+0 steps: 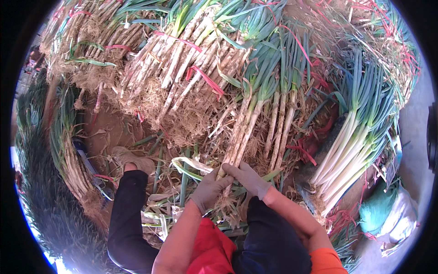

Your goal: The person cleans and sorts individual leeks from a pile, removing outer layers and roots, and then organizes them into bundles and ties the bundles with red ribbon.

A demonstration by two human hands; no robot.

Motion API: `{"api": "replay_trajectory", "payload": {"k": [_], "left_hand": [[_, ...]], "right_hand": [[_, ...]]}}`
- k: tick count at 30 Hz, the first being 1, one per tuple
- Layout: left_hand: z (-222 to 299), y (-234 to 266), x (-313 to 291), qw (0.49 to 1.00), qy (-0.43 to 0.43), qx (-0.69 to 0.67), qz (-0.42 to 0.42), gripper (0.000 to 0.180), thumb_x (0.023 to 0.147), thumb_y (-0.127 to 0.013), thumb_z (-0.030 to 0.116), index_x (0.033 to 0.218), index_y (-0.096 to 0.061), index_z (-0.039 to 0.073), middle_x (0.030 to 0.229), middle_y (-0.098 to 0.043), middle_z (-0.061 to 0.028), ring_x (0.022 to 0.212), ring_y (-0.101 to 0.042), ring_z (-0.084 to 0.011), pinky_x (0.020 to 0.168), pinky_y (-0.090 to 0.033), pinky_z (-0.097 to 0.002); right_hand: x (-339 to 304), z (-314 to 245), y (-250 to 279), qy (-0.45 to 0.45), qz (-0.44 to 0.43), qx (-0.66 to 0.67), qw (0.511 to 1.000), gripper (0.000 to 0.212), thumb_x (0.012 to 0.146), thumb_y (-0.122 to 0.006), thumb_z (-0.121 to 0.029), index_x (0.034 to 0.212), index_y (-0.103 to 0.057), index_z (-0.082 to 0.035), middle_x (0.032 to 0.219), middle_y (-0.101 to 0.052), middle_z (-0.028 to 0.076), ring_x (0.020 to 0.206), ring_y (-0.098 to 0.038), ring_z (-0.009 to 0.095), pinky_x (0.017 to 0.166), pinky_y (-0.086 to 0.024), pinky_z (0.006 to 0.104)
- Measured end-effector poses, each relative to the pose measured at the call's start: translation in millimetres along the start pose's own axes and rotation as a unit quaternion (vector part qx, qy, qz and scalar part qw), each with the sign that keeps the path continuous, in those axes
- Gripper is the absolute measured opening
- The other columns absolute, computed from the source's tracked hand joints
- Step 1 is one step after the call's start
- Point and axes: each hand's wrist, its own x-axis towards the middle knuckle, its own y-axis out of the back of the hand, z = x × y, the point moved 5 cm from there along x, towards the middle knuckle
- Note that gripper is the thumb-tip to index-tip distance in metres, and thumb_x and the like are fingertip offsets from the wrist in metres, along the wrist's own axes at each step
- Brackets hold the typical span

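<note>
While a green onion (237,141) is grasped at centre frame by both gloved hands, left hand (209,189) and right hand (250,179), a teal-and-white sack (388,212) is seen at lower right.

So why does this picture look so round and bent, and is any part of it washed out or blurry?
Head view: a fisheye lens rings the scene in black and bows the bundled scallions toward the rim; daylight is bright and even, blown out white at the lower left edge; the gloved left hand and right hand at centre are fairly sharp, while detail smears near the rim.
</note>
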Motion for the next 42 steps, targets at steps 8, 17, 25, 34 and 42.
{"api": "replay_trajectory", "payload": {"k": [8,17,25,34,42], "left_hand": [[-11,-8,-80,0.986,-0.061,0.133,-0.08,0.068,0.087,-0.069,0.028,0.139,-0.039,-0.002,0.113,-0.063,-0.0123,0.098,-0.058,-0.0175,0.088,-0.047,-0.0301],[-79,117,-79,0.817,0.109,0.566,0.016,0.067,0.086,-0.06,0.048,0.139,-0.045,0.01,0.135,-0.049,-0.0233,0.125,-0.049,-0.0347,0.105,-0.037,-0.0433],[-122,149,-97,0.706,0.053,0.656,0.26,0.049,0.085,-0.057,0.042,0.123,-0.06,0.012,0.124,-0.054,-0.0178,0.114,-0.052,-0.0371,0.104,-0.035,-0.0489],[46,3,-107,0.838,-0.344,0.384,0.18,0.077,0.079,-0.073,0.035,0.139,-0.037,0.003,0.119,-0.053,-0.0225,0.109,-0.053,-0.0399,0.094,-0.042,-0.0467],[64,58,-192,0.743,-0.481,0.236,0.401,0.073,0.071,-0.073,0.017,0.133,-0.042,-0.003,0.094,-0.053,-0.0166,0.086,-0.055,-0.0345,0.075,-0.047,-0.0419]], "right_hand": [[29,-59,34,0.078,-0.002,0.327,0.942,0.029,0.094,-0.054,-0.021,0.112,-0.057,0.001,0.097,-0.063,0.012,0.086,-0.064,0.021,0.079,-0.054,0.0351],[-5,-90,-10,0.201,0.006,0.249,0.947,0.033,0.085,-0.06,0.0,0.116,-0.049,0.005,0.096,-0.064,0.014,0.083,-0.065,0.025,0.076,-0.057,0.0389],[-23,-200,56,0.339,-0.111,0.21,0.91,0.048,0.092,-0.056,-0.012,0.137,-0.041,-0.005,0.121,-0.057,0.014,0.103,-0.059,0.025,0.096,-0.047,0.0456],[-30,-190,27,0.272,-0.028,0.234,0.933,0.043,0.087,-0.06,-0.007,0.126,-0.048,0.005,0.114,-0.056,0.015,0.096,-0.057,0.023,0.093,-0.046,0.0403],[-70,-257,-198,0.347,-0.048,0.02,0.936,0.056,0.094,-0.053,-0.017,0.144,-0.032,-0.002,0.13,-0.052,0.013,0.107,-0.052,0.019,0.098,-0.039,0.0386]]}}
